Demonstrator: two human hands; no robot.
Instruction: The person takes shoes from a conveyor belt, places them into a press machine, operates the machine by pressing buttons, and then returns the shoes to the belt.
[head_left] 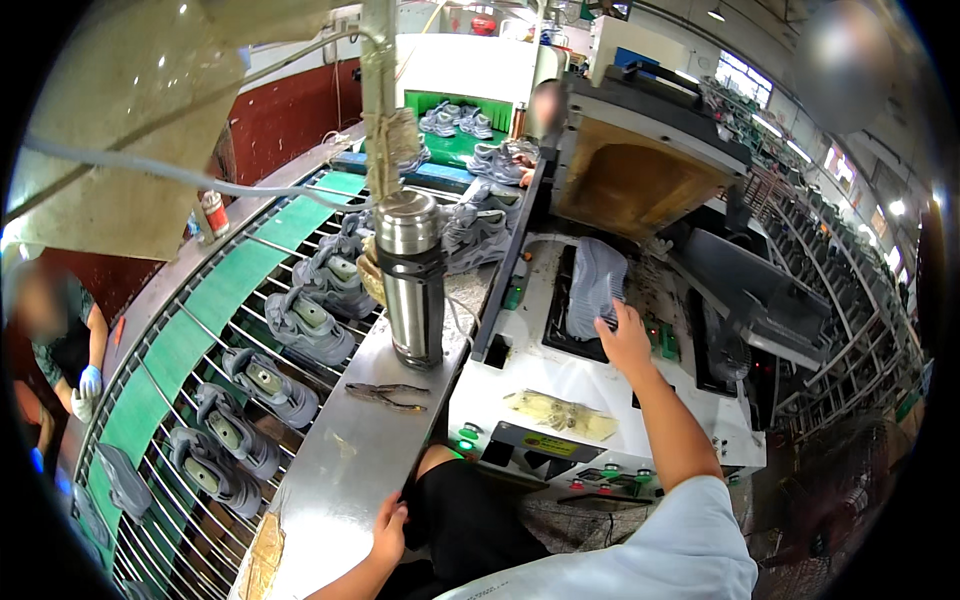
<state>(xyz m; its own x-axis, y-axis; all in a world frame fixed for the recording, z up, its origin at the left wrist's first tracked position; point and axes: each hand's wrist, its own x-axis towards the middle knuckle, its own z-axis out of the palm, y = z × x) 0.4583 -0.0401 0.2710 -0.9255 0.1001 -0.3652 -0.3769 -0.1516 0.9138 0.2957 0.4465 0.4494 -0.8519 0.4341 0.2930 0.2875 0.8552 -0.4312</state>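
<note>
A grey shoe lies in the dark recessed bed of a white machine, its ribbed sole showing. My right hand reaches across the machine with its fingers closed on the shoe's near end. What lies under the fingertips is hidden. Down by my lap, my left hand rests beside the edge of a metal tabletop; its fingers are curled in and nothing shows in them. On that tabletop, a pair of worn pliers lies near a steel thermos.
Left of the tabletop, a roller conveyor carries several grey shoes and a green belt. The machine's raised lid stands behind the bed. A co-worker's gloved hand is at far left; another person works beyond the machine.
</note>
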